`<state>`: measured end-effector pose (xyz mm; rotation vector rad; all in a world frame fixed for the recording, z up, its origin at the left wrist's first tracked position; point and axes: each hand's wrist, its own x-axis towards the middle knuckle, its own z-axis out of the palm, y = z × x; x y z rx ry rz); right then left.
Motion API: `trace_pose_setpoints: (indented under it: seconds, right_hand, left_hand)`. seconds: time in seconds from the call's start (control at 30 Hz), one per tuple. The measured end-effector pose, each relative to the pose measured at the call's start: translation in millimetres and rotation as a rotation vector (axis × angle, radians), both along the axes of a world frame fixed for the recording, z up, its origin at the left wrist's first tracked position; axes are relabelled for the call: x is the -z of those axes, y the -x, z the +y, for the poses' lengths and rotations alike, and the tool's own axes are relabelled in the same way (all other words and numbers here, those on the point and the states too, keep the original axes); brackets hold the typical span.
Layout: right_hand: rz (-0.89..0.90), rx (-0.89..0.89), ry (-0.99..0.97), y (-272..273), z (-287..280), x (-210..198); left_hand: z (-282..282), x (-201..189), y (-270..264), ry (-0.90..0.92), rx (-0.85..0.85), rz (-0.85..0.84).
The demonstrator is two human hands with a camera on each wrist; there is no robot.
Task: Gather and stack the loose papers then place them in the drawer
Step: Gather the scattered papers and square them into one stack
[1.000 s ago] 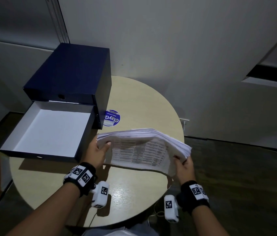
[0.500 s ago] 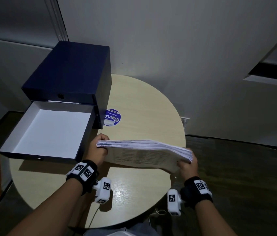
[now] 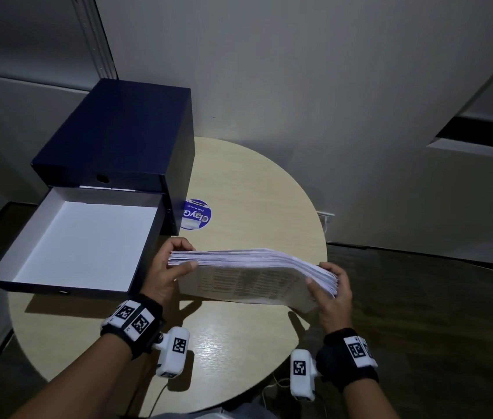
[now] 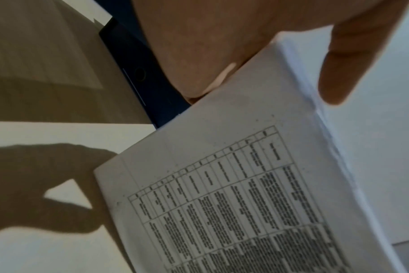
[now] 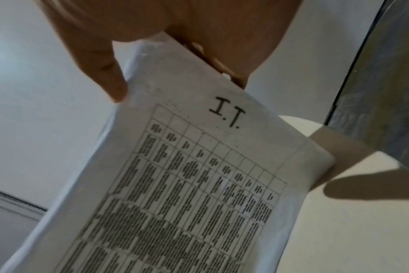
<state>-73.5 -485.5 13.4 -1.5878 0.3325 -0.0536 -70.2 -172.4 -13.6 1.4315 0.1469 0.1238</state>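
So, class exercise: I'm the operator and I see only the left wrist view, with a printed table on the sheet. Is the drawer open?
Observer: Yes, the white-lined drawer is pulled out of the dark blue box, with nothing visible in it.
Operator: Does the other hand hold the stack too?
Observer: The right hand grips the far end of the paper stack.
Operator: Any heading on that sheet?
Observer: The right wrist view shows "I.T." printed above the table.
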Motion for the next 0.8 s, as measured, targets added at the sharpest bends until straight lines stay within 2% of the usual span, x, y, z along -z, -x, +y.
trace_pose_setpoints:
  seconds: [0.07,0.2,0.47,0.8]
  right_hand:
    - [-0.055,0.064,0.064,-2.5,4.7,-0.5]
    - [-0.035,0.183,0.156,-10.2,8.0,4.6]
    - [-0.078,0.139,0.190,-9.8,3.8,-0.1]
    - [-0.046,0.110,0.213,-12.4,-0.2,2.3]
  left_hand:
    - [-3.7,-5.3,0.8,0.006,-0.057,-0.018]
    - [-7.3,-5.4,-0.6,-0.159,-0.134,0.045]
    - [-7.5,-3.7,-3.0,-0.219,-0.155,0.051]
    - [-2.6,-0.5,-2.7,-0.234,-0.160,0.047]
